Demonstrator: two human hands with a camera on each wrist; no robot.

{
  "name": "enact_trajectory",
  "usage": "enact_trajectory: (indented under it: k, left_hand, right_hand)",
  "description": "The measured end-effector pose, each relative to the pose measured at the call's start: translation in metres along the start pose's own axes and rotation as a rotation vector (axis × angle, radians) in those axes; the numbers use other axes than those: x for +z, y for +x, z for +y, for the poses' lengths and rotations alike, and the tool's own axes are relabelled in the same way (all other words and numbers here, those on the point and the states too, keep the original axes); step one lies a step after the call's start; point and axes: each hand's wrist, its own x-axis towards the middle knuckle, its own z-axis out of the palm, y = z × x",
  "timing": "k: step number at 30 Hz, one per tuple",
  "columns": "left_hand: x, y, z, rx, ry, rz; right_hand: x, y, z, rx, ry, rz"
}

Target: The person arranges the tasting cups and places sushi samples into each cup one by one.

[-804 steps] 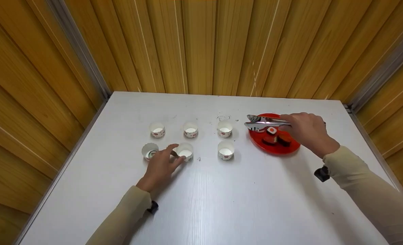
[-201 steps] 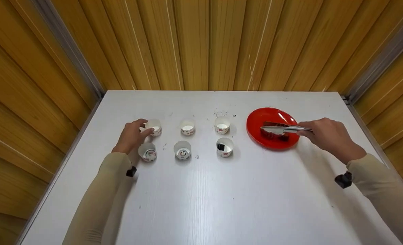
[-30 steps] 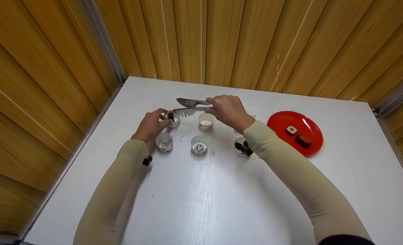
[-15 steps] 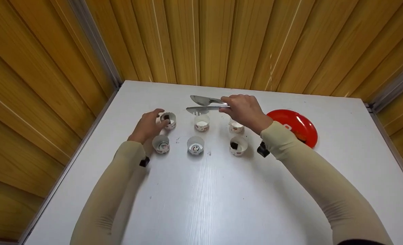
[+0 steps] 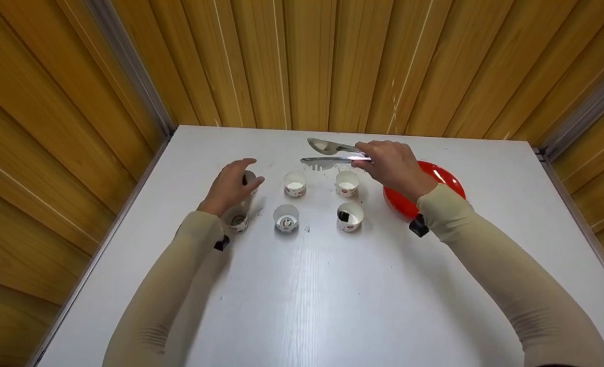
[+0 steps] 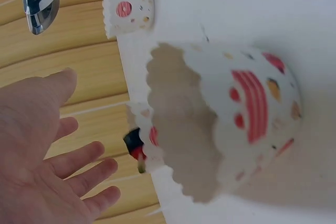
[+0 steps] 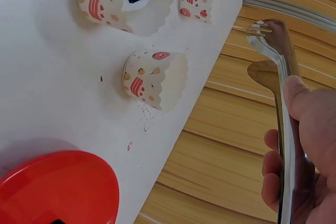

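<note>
My left hand (image 5: 230,187) hovers over the back-left paper baking cup (image 5: 251,178), fingers spread and off it. A dark and red toy-like sushi piece (image 6: 134,143) pokes above that cup's rim in the left wrist view. My right hand (image 5: 394,165) holds metal tongs (image 5: 332,153), their jaws apart with nothing between them. The red plate (image 5: 447,176) lies partly under my right hand and forearm, which hide its contents in the head view. A black-wrapped sushi roll (image 5: 343,216) sits in the front-right cup (image 5: 355,220). Another small roll (image 5: 287,223) is in the front-middle cup (image 5: 280,213).
The back-middle cup (image 5: 295,189) and back-right cup (image 5: 347,189) show white bottoms. The front-left cup (image 5: 238,224), with a piece inside, stands just below my left hand. A wood-look panel wall (image 5: 307,66) rises behind the white table (image 5: 302,295).
The tongs have left the back-left cup and moved right toward the plate, leaving the dark sushi piece inside. My left hand has come off that cup. Earlier, the plate bore several pieces.
</note>
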Motion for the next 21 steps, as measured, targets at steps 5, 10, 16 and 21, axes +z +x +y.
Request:
enact_trajectory:
  k: [5,10,16,21]
  left_hand:
    - [0.004,0.006,0.013,0.049,0.03,-0.019]
    - [0.009,0.014,0.026,0.062,0.048,-0.059]
    - [0.018,0.021,0.034,0.058,0.065,-0.095]
    - [0.023,0.023,0.037,0.029,0.053,-0.129]
  right_hand:
    - [-0.004,-0.011,0.015,-0.007,-0.008,0.041]
    - [-0.008,-0.02,0.029,0.009,-0.016,0.059]
    - [-0.01,-0.03,0.042,0.03,-0.031,0.061]
    - [-0.012,-0.041,0.05,0.033,-0.018,0.06]
